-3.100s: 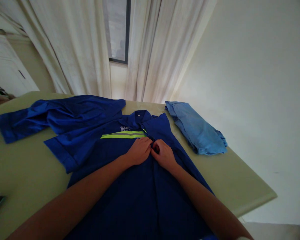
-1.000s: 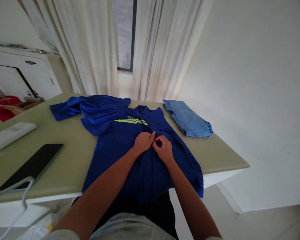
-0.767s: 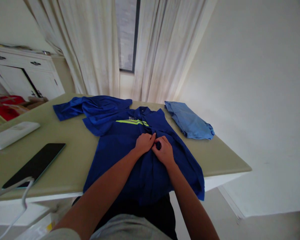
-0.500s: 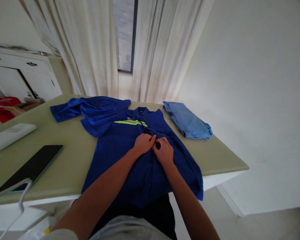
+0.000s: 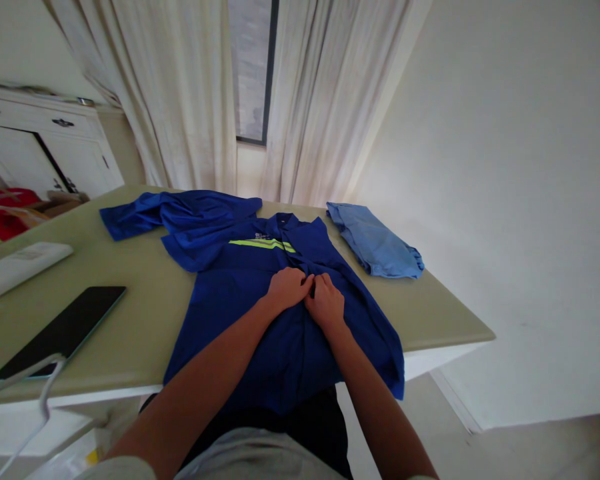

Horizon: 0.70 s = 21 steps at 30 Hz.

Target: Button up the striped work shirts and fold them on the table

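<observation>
A dark blue work shirt with a yellow-green reflective stripe lies front up on the table, its collar away from me and its hem hanging over the near edge. Around the middle of its front opening, my left hand pinches the cloth. Right beside it, my right hand is closed on the shirt's other front edge, the fingertips of both almost touching. Whatever small part lies between the fingertips is hidden.
Folded light blue cloth lies at the table's right. On the left are a black tablet, a white device and a white cable. The table's corner is near the wall; a white cabinet stands far left.
My right hand's fingers have closed up, and the gap seen between its thumb and finger is narrower. The shirt has stayed in place.
</observation>
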Available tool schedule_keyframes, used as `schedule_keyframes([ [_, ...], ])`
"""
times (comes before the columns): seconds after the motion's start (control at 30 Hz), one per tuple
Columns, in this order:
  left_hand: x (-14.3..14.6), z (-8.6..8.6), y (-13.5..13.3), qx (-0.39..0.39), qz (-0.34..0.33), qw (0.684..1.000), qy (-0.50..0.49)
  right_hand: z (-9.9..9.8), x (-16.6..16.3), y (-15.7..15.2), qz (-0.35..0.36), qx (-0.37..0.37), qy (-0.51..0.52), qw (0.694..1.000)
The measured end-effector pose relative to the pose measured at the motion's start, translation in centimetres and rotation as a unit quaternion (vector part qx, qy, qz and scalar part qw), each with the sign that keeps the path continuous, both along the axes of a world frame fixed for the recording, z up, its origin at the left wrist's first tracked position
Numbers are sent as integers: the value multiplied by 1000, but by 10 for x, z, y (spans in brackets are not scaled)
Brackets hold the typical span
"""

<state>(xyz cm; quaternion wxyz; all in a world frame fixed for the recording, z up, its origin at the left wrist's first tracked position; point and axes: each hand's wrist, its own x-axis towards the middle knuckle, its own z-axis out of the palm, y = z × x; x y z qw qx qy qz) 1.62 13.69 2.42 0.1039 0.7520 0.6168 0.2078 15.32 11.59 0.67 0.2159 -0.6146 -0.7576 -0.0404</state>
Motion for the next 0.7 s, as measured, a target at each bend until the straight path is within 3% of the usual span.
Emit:
schedule_keyframes([
  [0.17, -9, 4, 3, -38, -26, 998, -36, -1, 4, 2, 40, 7, 23, 999],
  [0.4, -11, 1, 8, -47, 18, 998, -30, -3, 9, 3, 76, 4, 60, 995],
  [0.7, -6, 2, 3, -31, 18, 999, -27, 3, 0, -3, 29, 27, -12, 999],
])
